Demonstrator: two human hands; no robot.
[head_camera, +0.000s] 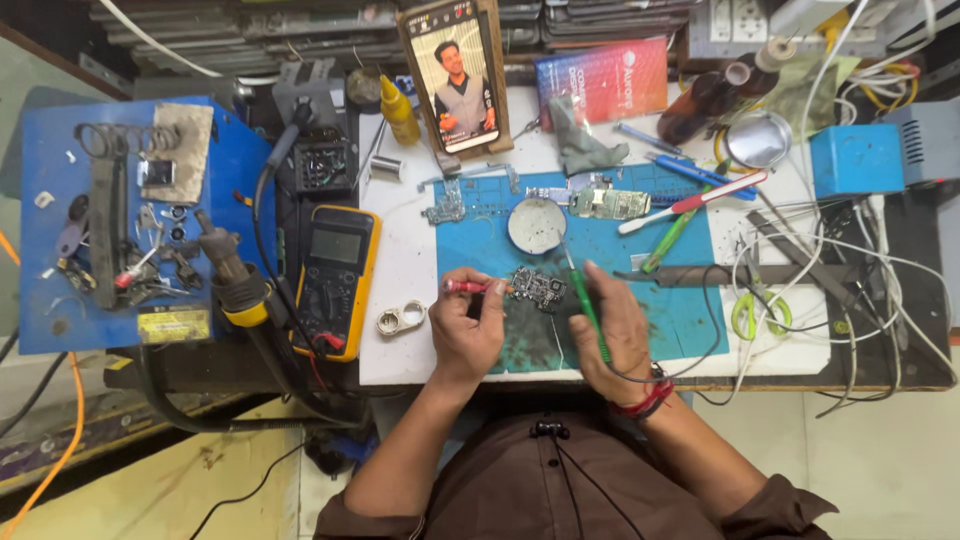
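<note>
Pinched in my left hand (466, 322) is a slim red-handled tool (470, 287), fingers curled tight round it, its tip touching the small dark circuit board (540, 288). My right hand (612, 335) closes on a thin green-handled soldering iron (588, 312) (black cord trailing off right), tip down at the board's right edge. That board lies flat on the scuffed blue rubbery mat (690, 320), just below a round shallow tin (537, 225). A yellow-cased multimeter (337, 280) sits well left.
</note>
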